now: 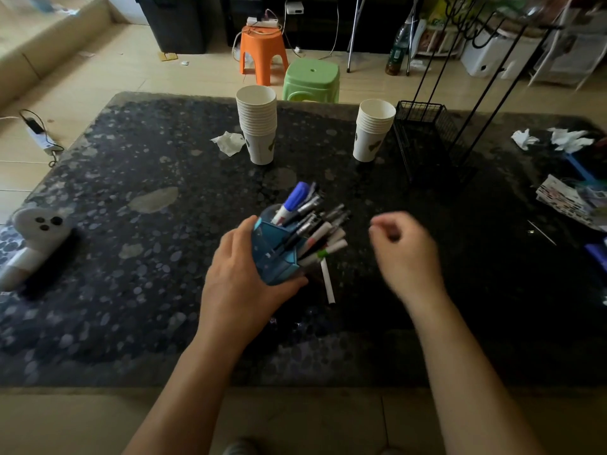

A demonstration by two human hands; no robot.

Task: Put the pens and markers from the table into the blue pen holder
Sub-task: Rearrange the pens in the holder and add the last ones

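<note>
Blue pen holder mid-bench, tipped, nearly full of pens. My left hand wraps it; right hand beside it, loosely curled, empty. One white pen left just beside holder.

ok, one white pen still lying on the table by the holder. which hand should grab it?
Right. The right hand is free, fingers loosely curled, hovering just right of the white pen. The left hand is wrapped around the blue holder, steadying it.
</note>
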